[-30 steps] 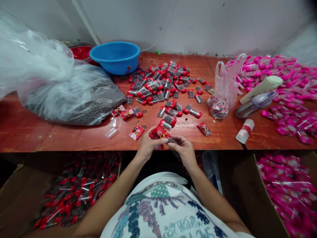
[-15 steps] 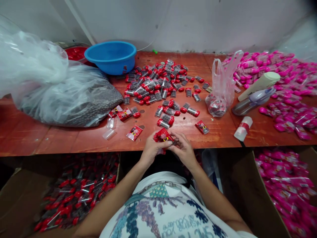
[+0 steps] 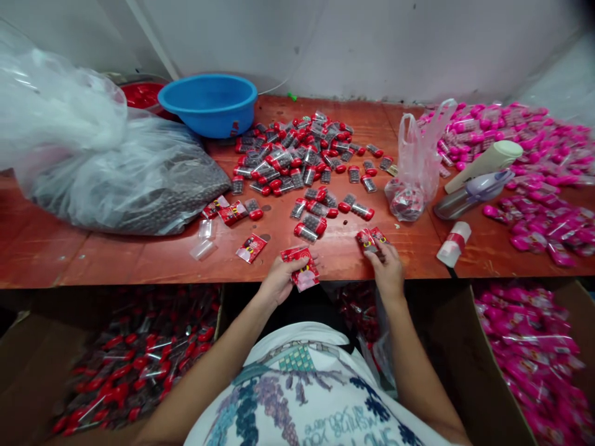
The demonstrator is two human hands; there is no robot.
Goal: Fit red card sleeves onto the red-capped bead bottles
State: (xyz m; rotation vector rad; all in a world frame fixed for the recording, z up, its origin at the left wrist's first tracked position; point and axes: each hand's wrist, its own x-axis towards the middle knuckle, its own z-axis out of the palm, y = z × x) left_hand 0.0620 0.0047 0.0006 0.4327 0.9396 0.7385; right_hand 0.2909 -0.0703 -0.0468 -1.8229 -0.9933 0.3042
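Observation:
My left hand (image 3: 277,280) is closed on several flat red printed packets (image 3: 305,272), fanned at the front edge of the table. To its right, my right hand (image 3: 389,267) pinches one red printed packet (image 3: 365,241) low over the tabletop. Beside that one, and partly overlapped, lies a second red packet (image 3: 380,235). Ahead of my hands is a small group of clear, red-capped containers (image 3: 310,227) filled with dark pellets. Another red packet (image 3: 251,248) rests left of my left hand, near two clear empty tubes (image 3: 203,249).
A heap of red-capped containers (image 3: 292,152) covers the table's middle. At left are a plastic bag of dark pellets (image 3: 125,179) and a blue basin (image 3: 207,105). A small plastic bag (image 3: 409,198), bottles (image 3: 474,192) and pink containers (image 3: 506,136) occupy the right. Filled boxes stand below.
My hands have moved apart. The right one has gone right with a packet to the one lying on the table; the left keeps its packets, which now show spread out.

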